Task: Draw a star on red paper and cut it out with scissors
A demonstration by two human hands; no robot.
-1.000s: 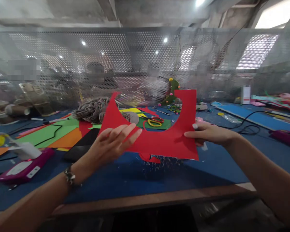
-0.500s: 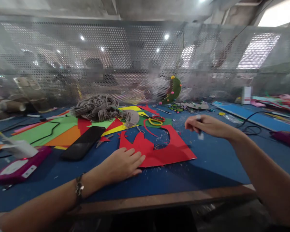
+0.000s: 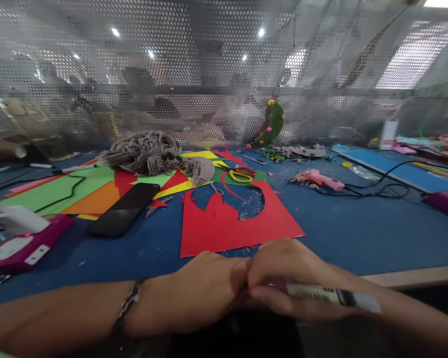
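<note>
My right hand (image 3: pixel 283 271) is closed around a marker pen (image 3: pixel 317 293) with a pale printed barrel, a dark band and a clear end pointing right. My left hand (image 3: pixel 212 281), with a bracelet at its wrist, meets it at the table's front edge. The left fingers curl downward and are mostly hidden; what they may hold does not show. Just beyond both hands lies a red sheet (image 3: pixel 216 233) with a large curved cut-out and a jagged, pointed piece in its middle. Yellow-and-red-handled scissors (image 3: pixel 241 174) rest behind it.
A black phone (image 3: pixel 125 211), coloured sheets (image 3: pixel 74 186) and grey yarn (image 3: pixel 145 151) lie left, near a purple power strip (image 3: pixel 30 243). A pink glue gun (image 3: pixel 317 179) with a black cord is right. A green crescent with pompoms (image 3: pixel 272 127) leans against the perforated screen (image 3: pixel 209 59).
My left hand has left the red sheet and come back toward me. My right hand has brought the marker pen down and left to meet it, uncovering the glue gun. The view has tipped down.
</note>
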